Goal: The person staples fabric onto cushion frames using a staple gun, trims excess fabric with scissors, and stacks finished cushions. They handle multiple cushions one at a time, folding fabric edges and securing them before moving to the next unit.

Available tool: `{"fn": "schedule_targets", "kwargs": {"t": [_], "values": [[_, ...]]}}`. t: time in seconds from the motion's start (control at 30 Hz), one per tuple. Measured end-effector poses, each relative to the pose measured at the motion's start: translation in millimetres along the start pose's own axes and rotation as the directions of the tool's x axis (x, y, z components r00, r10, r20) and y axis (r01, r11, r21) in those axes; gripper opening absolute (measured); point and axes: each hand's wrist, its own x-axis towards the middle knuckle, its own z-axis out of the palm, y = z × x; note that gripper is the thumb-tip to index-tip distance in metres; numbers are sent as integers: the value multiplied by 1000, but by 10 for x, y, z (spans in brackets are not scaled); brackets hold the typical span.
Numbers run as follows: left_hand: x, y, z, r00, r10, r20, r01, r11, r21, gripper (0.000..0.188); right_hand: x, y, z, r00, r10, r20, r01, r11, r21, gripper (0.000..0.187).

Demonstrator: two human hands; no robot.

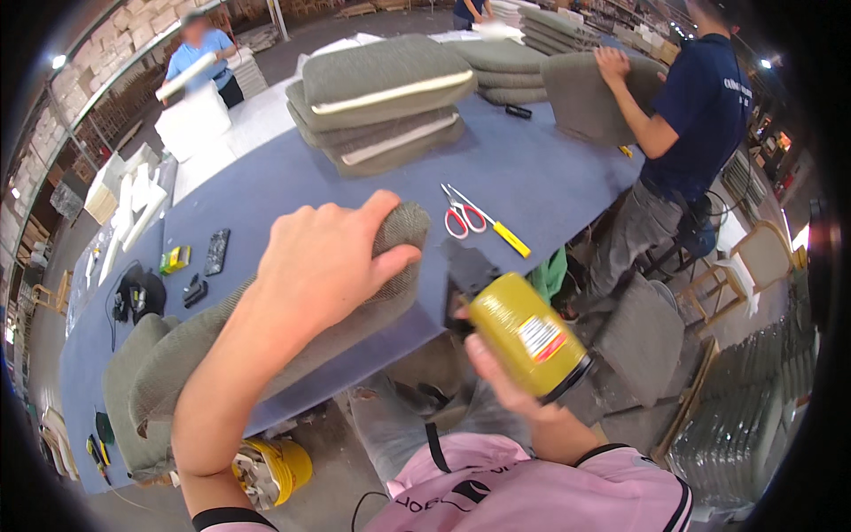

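Left hand [324, 262] clasps the end of a grey-green, fabric-covered padded cushion [401, 264] at the near edge of the broad blue table [550, 168], while the right hand [507, 379] grips a yellow-and-black cylindrical power tool [525, 332] apart from it; the step looks like positioning the cushion for the tool, and the next move likely calls for steadying that fabric end
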Motion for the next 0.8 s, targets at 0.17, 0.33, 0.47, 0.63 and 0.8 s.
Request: {"fn": "schedule_targets", "kwargs": {"t": [0.17,0.33,0.47,0.63,0.8], "values": [[-54,104,104,995,68,-67,-69,997,-17,46,-168,50,368,999,48,22,-51,991,127,28],[-116,178,141,999,32,-44,-31,999,26,40,-163,-29,394,998,51,-23,-49,996,76,43],[-162,225,205,997,40,-69,-39,999,10,37,-325,-128,380,925,360,121,-379,894,237,30],[-206,298,216,995,56,-79,-53,998,33,38,-318,-65,394,986,167,-9,-166,983,81,51],[-418,480,258,996,-9,-86,18,995,101,40,-375,41,298,996,63,56,-66,996,60,52]]}}
